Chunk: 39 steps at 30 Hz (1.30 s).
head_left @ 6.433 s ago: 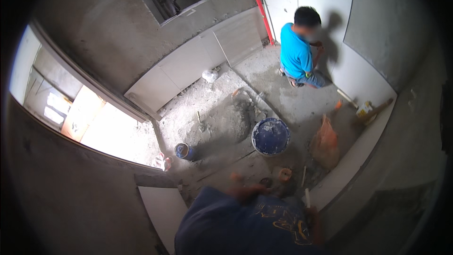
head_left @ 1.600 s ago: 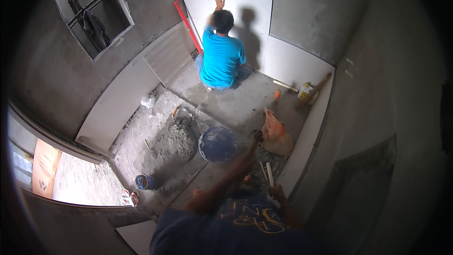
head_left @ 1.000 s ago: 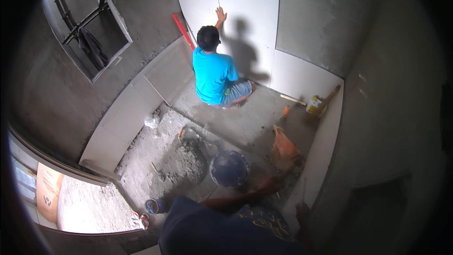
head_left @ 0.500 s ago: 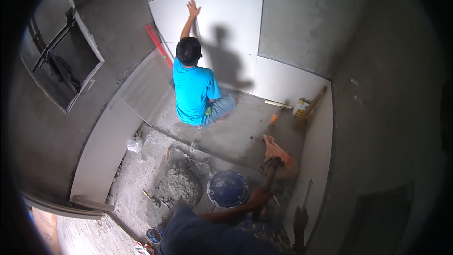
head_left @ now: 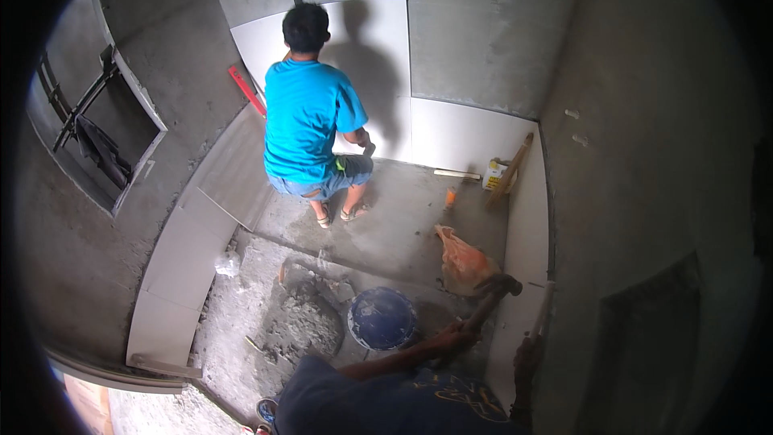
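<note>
My left hand (head_left: 456, 339) is closed round the handle of a hammer (head_left: 489, 300), whose head is beside the top of the white tiles on the right wall. My right hand (head_left: 528, 352), dark in the shade, is closed round a thin pale rod (head_left: 547, 310), perhaps a chisel, held upright by that wall. An orange plastic bag (head_left: 463, 262) lies on the floor just beyond the hammer. Left of my forearm stands a blue bucket (head_left: 382, 319) smeared with mortar. A heap of wet grey mortar (head_left: 306, 326) is spread further left.
Ahead, a person in a turquoise shirt (head_left: 307, 121) crouches facing white wall tiles (head_left: 475, 133), a small tool in the right hand. A red level (head_left: 246, 90) leans at the left. A wooden piece (head_left: 510, 171) and a yellow-white container (head_left: 493, 175) stand in the far right corner.
My hammer has swung right toward the wall. My right hand and its rod have shifted slightly right. The other person has risen from sitting to a crouch and lowered the raised left hand.
</note>
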Available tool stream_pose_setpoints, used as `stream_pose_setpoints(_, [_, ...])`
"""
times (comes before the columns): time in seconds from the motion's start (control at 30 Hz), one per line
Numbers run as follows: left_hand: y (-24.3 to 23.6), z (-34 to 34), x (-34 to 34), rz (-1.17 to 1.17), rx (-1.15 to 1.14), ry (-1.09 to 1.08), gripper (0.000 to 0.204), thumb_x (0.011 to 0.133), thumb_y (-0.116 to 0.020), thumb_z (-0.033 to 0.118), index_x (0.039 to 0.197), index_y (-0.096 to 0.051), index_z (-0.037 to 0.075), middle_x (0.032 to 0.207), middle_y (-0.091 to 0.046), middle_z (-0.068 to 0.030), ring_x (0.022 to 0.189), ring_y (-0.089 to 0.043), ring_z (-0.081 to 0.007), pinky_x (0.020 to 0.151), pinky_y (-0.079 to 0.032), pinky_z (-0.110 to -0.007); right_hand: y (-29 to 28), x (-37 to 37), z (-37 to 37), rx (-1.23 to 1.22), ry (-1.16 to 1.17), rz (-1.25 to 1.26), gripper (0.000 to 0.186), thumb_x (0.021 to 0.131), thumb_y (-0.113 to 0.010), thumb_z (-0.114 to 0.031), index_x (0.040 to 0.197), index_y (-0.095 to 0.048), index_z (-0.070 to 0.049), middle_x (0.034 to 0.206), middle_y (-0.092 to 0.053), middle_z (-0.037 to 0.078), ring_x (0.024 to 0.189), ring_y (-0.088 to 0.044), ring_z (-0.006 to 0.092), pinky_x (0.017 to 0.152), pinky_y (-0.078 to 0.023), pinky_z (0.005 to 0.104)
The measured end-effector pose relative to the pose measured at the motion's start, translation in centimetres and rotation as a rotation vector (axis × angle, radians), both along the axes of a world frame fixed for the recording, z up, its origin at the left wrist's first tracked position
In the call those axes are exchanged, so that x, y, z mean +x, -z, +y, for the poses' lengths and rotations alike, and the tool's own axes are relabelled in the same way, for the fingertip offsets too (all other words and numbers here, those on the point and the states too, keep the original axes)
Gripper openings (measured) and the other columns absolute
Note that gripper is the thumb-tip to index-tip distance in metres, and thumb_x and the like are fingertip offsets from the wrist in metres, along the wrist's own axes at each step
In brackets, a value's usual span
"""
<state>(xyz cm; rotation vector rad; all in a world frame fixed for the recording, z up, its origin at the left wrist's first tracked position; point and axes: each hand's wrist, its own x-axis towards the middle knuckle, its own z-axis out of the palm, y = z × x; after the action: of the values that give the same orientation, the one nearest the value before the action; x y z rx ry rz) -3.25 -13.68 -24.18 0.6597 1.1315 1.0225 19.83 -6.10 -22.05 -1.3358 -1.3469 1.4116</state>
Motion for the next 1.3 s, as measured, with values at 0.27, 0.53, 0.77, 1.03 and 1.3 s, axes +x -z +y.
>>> stream_pose_setpoints(0.27, [3.1, -0.4, 6.8, 0.217, 0.011, 0.069, 0.029, 0.085, -0.067, 0.031, 0.082, -0.063, 0.003, 0.065, -0.056, 0.0006, 0.057, -0.052, -0.0096, 0.051, -0.043, -0.029, 1.6, 7.9, -1.2, 0.355, 0.079, -0.209, 0.032, 0.096, -0.050, -0.032, 0.108, -0.052, -0.003, 0.065, -0.046, 0.001, 0.050, -0.046, 0.0107, 0.045, -0.040, 0.0282])
stream_pose_setpoints(0.53, [-7.5, -1.4, 8.5, 0.407, -0.069, 0.045, 0.031, 0.085, -0.068, 0.031, 0.079, -0.062, 0.002, 0.062, -0.057, -0.0016, 0.054, -0.053, -0.0105, 0.049, -0.043, -0.029, -2.4, 11.6, -0.4, 0.468, -0.031, -0.583, 0.037, 0.098, -0.048, -0.025, 0.114, -0.052, 0.008, 0.101, -0.060, 0.026, 0.091, -0.061, 0.0399, 0.076, -0.049, 0.0439])
stream_pose_setpoints(0.77, [-8.3, -1.9, 10.2, 0.359, -0.178, -0.083, 0.029, 0.084, -0.069, 0.029, 0.078, -0.060, 0.002, 0.063, -0.054, -0.0008, 0.057, -0.052, -0.0090, 0.050, -0.042, -0.029, -1.4, 13.3, 0.9, 0.670, -0.014, -0.490, 0.035, 0.095, -0.054, -0.032, 0.099, -0.053, 0.003, 0.074, -0.052, 0.014, 0.064, -0.052, 0.0244, 0.058, -0.042, 0.0365])
stream_pose_setpoints(1.03, [-9.8, -2.1, 10.0, 0.411, -0.178, -0.088, 0.029, 0.082, -0.070, 0.029, 0.077, -0.060, 0.003, 0.064, -0.055, -0.0006, 0.057, -0.052, -0.0091, 0.051, -0.042, -0.029, -3.1, 13.3, 1.2, 0.639, -0.098, -0.417, 0.035, 0.095, -0.055, -0.032, 0.095, -0.054, 0.003, 0.070, -0.051, 0.012, 0.060, -0.048, 0.0230, 0.056, -0.041, 0.0356])
stream_pose_setpoints(1.3, [4.3, -0.9, 12.2, 0.450, 0.112, -0.141, 0.028, 0.083, -0.070, 0.028, 0.078, -0.058, 0.003, 0.063, -0.054, -0.0005, 0.056, -0.051, -0.0091, 0.050, -0.042, -0.029, -1.0, 14.5, 1.2, 0.572, -0.090, -0.471, 0.029, 0.098, -0.048, -0.024, 0.103, -0.050, 0.005, 0.075, -0.049, 0.015, 0.063, -0.047, 0.0260, 0.057, -0.040, 0.0351])
